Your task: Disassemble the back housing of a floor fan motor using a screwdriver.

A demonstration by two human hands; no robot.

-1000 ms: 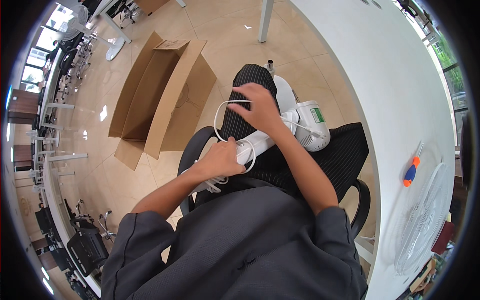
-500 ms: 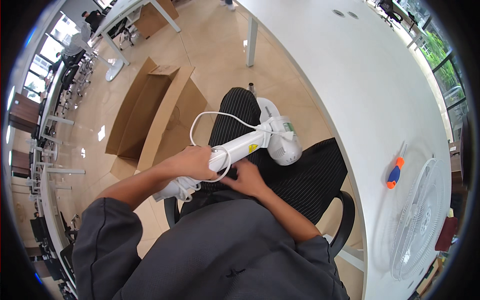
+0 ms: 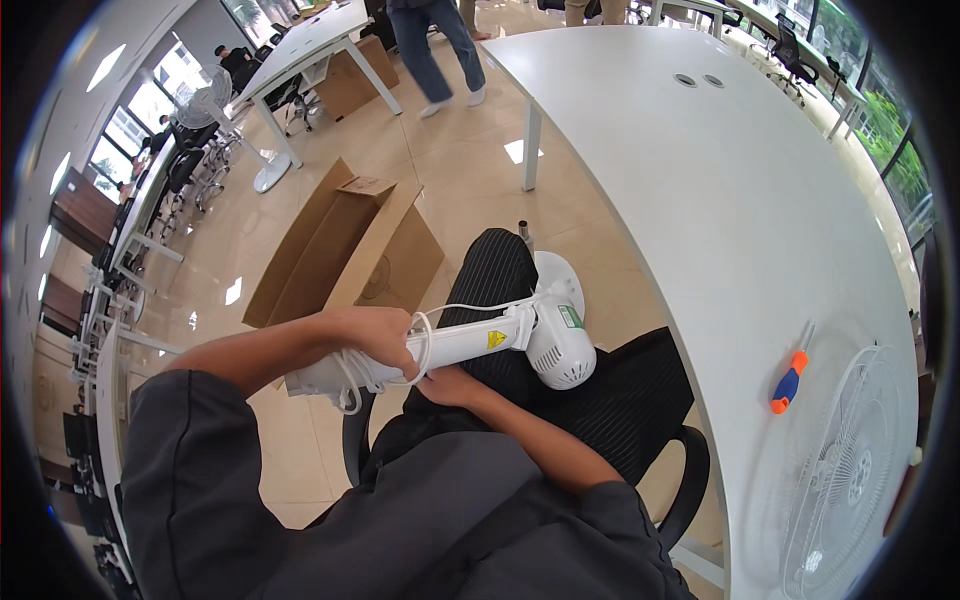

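Observation:
Across my lap lies a white fan body, its pole (image 3: 465,341) slanting left and its vented motor housing (image 3: 562,350) over my right thigh. My left hand (image 3: 376,334) bends over the pole, fingers closed at a loop of white power cord (image 3: 428,345). More turns of cord wrap the pole left of that hand. From below, my right hand (image 3: 446,386) reaches against the pole's underside; its fingers are hidden behind the pole and the left hand. A round white base (image 3: 565,275) shows beyond the motor housing.
At right, a white table (image 3: 650,130) holds an orange-and-blue screwdriver (image 3: 789,382) and clear fan guards or blades (image 3: 850,480). An open cardboard box (image 3: 350,250) stands on the floor ahead-left. Another white fan (image 3: 205,100) stands farther off. A person's legs (image 3: 437,50) are beyond.
The fan pole has turned flatter and its motor end sits lower in view. My right hand has moved left beneath the pole, toward my left hand. A walking person's legs have entered at the top.

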